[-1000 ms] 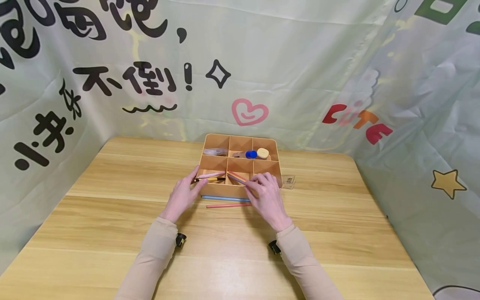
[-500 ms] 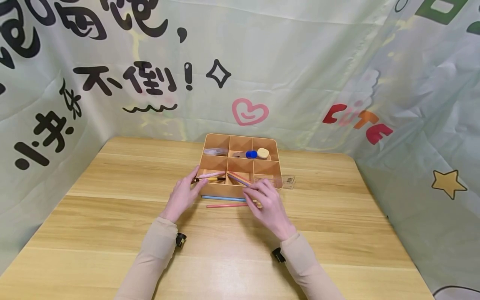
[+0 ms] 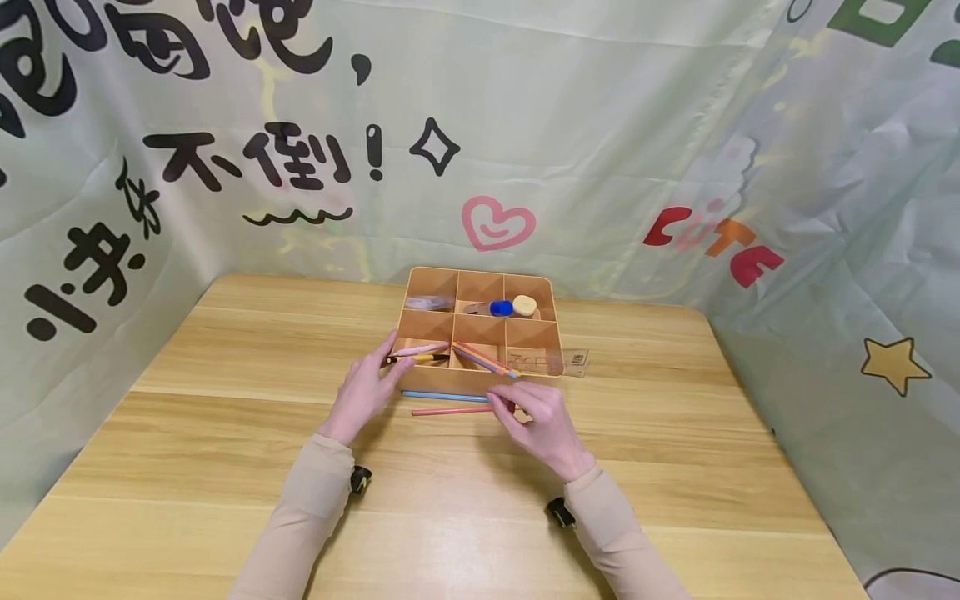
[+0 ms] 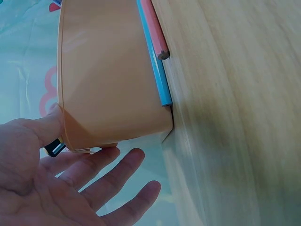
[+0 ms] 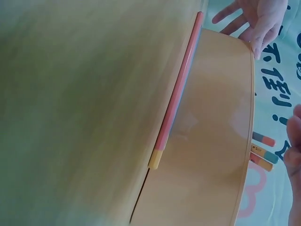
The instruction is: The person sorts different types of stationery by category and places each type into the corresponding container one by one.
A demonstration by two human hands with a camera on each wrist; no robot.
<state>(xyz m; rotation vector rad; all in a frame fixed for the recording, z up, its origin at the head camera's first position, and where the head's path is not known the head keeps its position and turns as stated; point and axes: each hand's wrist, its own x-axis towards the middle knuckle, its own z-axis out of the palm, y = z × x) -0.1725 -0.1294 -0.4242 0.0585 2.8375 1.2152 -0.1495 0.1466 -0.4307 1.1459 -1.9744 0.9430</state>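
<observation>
A tan divided organizer box (image 3: 442,383) sits at the table's back. My left hand (image 3: 360,393) touches its front left corner, thumb at the rim and straight fingers along the outer side. Beside that hand, a pink pencil-like stick (image 3: 422,349) and a yellow-and-black tool (image 3: 422,359) lie in the front left compartment. Several pencils (image 5: 264,155) lean over the front rim from the middle compartment. My right hand (image 3: 542,423) hovers just before the box with loosely bent fingers, nothing visibly held. Below lie a blue pencil (image 3: 442,396) and a red pencil (image 5: 181,84) along the box's front.
Back compartments hold a translucent purplish item (image 3: 429,302), a blue-capped item (image 3: 501,307) and a cream block (image 3: 524,306). A clear flat piece with a printed code (image 3: 576,362) juts past the right side. A printed cloth (image 3: 615,167) hangs behind the wooden table (image 3: 450,517).
My right hand has come off the pencils at the middle compartment and moved toward me and slightly right. Their ends now show over the front rim. My left hand stays in place.
</observation>
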